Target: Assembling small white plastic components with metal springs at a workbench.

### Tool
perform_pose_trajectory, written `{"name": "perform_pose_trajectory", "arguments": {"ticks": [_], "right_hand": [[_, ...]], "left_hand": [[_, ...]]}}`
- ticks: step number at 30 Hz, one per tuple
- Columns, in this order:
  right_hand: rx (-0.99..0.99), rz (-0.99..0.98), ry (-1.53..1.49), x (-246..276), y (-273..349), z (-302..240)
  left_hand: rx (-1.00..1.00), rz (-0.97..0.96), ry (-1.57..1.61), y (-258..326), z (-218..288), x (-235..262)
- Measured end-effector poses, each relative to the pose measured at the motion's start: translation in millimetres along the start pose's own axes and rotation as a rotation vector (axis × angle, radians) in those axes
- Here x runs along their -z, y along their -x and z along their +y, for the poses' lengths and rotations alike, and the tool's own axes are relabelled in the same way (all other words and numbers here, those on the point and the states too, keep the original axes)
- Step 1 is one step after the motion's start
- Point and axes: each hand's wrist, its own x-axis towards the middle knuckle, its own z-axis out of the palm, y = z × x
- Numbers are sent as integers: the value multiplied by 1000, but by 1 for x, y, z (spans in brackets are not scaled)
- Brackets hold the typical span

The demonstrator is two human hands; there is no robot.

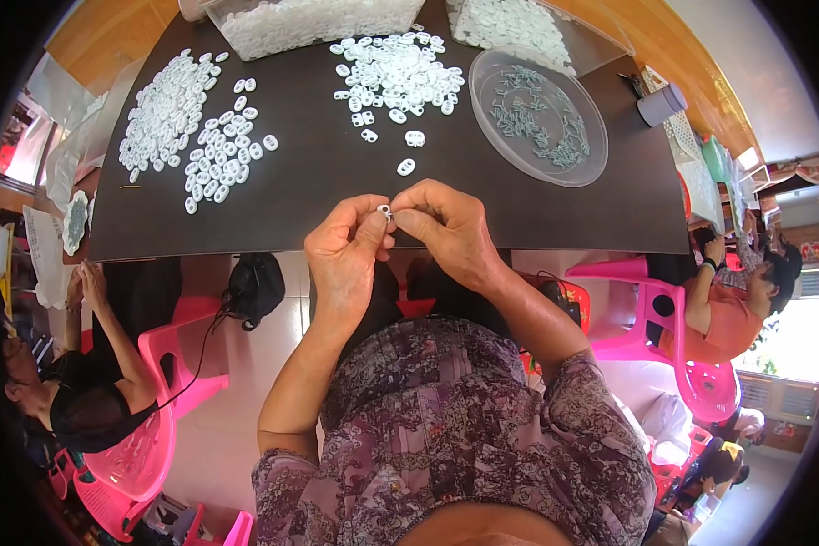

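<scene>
Above the table's near edge, my hands meet with fingertips almost touching. Thumb and fingers of my left hand (346, 255) pinch a small white two-holed plastic piece (384, 210), which looks like a cord lock. My right hand (448, 227) is closed in a pinch against the same piece; anything else between its fingertips is too small to make out. Just beyond my hands lie a loose white oval piece (406, 166) and another white piece (415, 138). Farther back spreads a pile of similar white pieces (396, 73).
A round clear tray (490, 150) holds thin grey-green pieces (541, 118). White ovals (168, 109) are heaped at left. Clear bins (318, 20) of white parts stand at the back, a grey cup (662, 106) at right. People sit on pink chairs (159, 437) to both sides.
</scene>
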Motion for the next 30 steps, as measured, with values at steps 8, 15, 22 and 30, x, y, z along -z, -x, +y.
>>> {"name": "perform_pose_trajectory", "arguments": {"ticks": [8, 15, 22, 30], "right_hand": [[-46, 2, 17, 0, -2, -4], [394, 131, 417, -10, -6, 5], [335, 71, 304, -7, -9, 7], [72, 61, 170, -6, -7, 1]], "left_hand": [[-11, -1, -70, 1, 0, -2], [-102, 59, -98, 5, -9, -11], [-58, 85, -5, -2, -7, -6], [-25, 70, 57, -2, -6, -4]]}}
